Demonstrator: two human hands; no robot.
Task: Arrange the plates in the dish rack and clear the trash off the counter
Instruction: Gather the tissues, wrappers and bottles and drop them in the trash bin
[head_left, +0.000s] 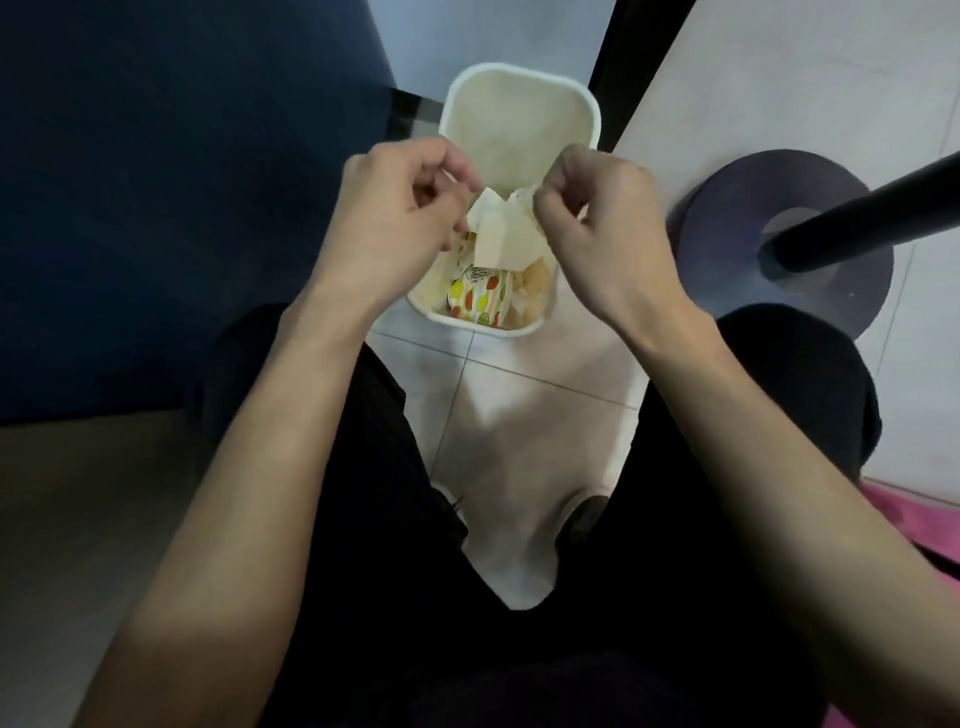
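A white trash bin stands on the floor below me. Inside it lie a fruit-printed wrapper and other scraps. Over its opening hangs a white paper napkin, with a crumpled tissue beside it. My left hand has curled fingers that pinch the napkin's left edge. My right hand is curled too, and its fingertips pinch the crumpled tissue. No plates or dish rack are in view.
A dark blue cabinet front rises at the left. A round grey stand base with a black pole sits right of the bin. My black trouser legs and the tiled floor fill the lower view.
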